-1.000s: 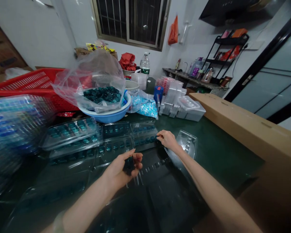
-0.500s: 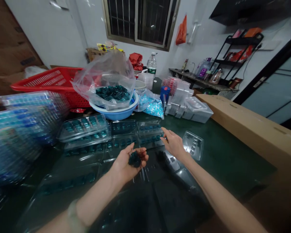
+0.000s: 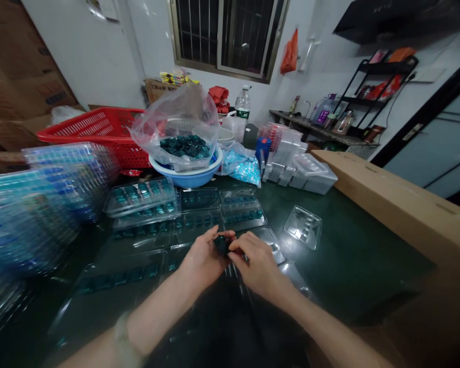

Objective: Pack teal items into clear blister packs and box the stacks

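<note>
My left hand [image 3: 203,258] and my right hand [image 3: 256,261] meet over the dark green table [image 3: 348,250], with a small clump of dark teal pieces [image 3: 222,245] pinched between them. The left palm cups the clump from below, and the right fingertips press on it from the side. Below my hands lies a clear plastic blister tray [image 3: 266,240], partly hidden by the right hand. Further back, more clear trays [image 3: 141,198] hold rows of teal pieces. An almost bare clear tray [image 3: 302,227] rests to the right.
A blue basin [image 3: 187,177] holds teal pieces in a clear bag [image 3: 180,115]. Tall stacks of trays [image 3: 34,214] rise at the left, with a red basket [image 3: 99,125] behind. More stacked trays [image 3: 287,156] stand at the back. A long cardboard box [image 3: 391,197] runs along the right.
My right hand has left the trays and come in to the left hand, and its fingers now press on the teal clump. The view has shifted slightly.
</note>
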Motion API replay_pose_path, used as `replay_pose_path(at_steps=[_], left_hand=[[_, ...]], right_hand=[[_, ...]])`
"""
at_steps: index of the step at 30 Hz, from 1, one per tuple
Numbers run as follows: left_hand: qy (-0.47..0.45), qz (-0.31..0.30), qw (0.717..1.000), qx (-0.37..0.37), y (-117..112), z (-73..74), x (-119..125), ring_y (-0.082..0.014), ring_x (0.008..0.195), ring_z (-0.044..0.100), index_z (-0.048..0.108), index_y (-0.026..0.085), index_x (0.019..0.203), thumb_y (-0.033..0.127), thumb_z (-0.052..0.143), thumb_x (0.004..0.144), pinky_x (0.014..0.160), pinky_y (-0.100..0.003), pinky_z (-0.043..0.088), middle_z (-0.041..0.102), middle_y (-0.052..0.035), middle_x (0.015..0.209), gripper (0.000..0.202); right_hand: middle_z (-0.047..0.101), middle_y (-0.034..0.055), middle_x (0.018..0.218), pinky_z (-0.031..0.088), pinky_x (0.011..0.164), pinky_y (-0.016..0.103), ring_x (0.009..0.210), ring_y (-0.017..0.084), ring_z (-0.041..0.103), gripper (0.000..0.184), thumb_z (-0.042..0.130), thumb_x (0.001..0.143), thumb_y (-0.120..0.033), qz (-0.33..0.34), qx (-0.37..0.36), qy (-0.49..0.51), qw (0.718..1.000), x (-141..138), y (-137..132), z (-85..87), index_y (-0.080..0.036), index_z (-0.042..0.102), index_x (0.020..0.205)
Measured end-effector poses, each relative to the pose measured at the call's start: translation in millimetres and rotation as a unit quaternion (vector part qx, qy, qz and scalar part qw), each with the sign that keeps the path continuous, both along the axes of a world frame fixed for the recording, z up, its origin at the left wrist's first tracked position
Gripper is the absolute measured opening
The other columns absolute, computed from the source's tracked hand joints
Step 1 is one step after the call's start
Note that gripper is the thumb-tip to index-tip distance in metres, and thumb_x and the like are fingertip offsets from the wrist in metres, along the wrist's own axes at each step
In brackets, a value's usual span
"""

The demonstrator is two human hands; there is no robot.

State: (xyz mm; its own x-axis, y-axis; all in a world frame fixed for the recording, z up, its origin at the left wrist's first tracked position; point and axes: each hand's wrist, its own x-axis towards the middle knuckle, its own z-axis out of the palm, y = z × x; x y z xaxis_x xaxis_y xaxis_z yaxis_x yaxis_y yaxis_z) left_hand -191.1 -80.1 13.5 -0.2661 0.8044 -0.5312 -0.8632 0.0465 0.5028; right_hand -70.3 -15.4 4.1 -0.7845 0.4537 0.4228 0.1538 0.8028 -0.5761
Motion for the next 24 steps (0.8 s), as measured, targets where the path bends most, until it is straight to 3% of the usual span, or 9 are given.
replay_pose_path(at_steps=[4,7,15,20,22,24], left_hand=[[0.147,-0.056,0.987,0.037,-13,0.0,8,-0.0169,0.067,0.057,0.065,0.010,0.075,0.016,0.061,0.069,0.058,-0.028,0.046,0.063,-0.0088,0.076,0.009],[0.234,-0.091,0.968,0.020,-21,1.5,11,-0.0133,0.061,0.054,0.065,0.010,0.075,0.019,0.068,0.064,0.051,-0.024,0.042,0.062,-0.0074,0.071,0.014],[0.273,-0.168,0.947,-0.014,-25,-5.3,13,-0.0073,0.048,0.044,0.062,0.012,0.072,0.035,0.068,0.064,0.036,-0.017,0.027,0.048,0.0012,0.056,0.025],[0.347,-0.150,0.926,-0.023,-22,-6.0,15,-0.0026,0.040,0.032,0.058,0.012,0.064,0.036,0.069,0.064,0.034,-0.016,0.019,0.041,0.0046,0.050,0.027],[0.318,-0.150,0.936,-0.017,-21,-6.2,15,-0.0026,0.040,0.033,0.054,0.012,0.061,0.033,0.069,0.064,0.034,-0.016,0.017,0.040,0.0049,0.050,0.026],[0.250,-0.158,0.955,-0.010,-21,-4.6,16,-0.0036,0.043,0.036,0.051,0.012,0.059,0.029,0.070,0.064,0.034,-0.015,0.016,0.041,0.0040,0.052,0.025]], right_hand=[[0.057,0.0008,0.073,0.040,0.063,0.024,0.069,0.012,0.052,0.011,0.046,0.081,-0.019,0.006,-0.249,0.029,0.968,5,6,-2.1,-0.017,0.056,0.078],[0.056,-0.0004,0.068,0.039,0.059,0.022,0.064,0.011,0.051,0.012,0.047,0.079,-0.022,0.011,-0.343,0.034,0.939,8,6,0.2,-0.015,0.057,0.076],[0.048,-0.0031,0.060,0.032,0.051,0.020,0.056,0.008,0.041,0.013,0.048,0.078,-0.021,-0.023,-0.336,0.039,0.941,14,-3,-0.4,-0.014,0.055,0.069],[0.045,-0.0041,0.059,0.029,0.049,0.019,0.054,0.007,0.037,0.013,0.048,0.078,-0.024,-0.024,-0.322,0.031,0.946,17,-4,1.8,-0.015,0.053,0.070],[0.042,-0.0049,0.057,0.026,0.046,0.019,0.051,0.007,0.034,0.013,0.050,0.077,-0.025,-0.019,-0.356,0.019,0.934,17,-3,1.6,-0.015,0.054,0.070],[0.040,-0.0054,0.055,0.024,0.044,0.019,0.048,0.006,0.033,0.016,0.051,0.077,-0.028,0.008,-0.439,0.003,0.898,18,0,-2.2,-0.015,0.052,0.068]])
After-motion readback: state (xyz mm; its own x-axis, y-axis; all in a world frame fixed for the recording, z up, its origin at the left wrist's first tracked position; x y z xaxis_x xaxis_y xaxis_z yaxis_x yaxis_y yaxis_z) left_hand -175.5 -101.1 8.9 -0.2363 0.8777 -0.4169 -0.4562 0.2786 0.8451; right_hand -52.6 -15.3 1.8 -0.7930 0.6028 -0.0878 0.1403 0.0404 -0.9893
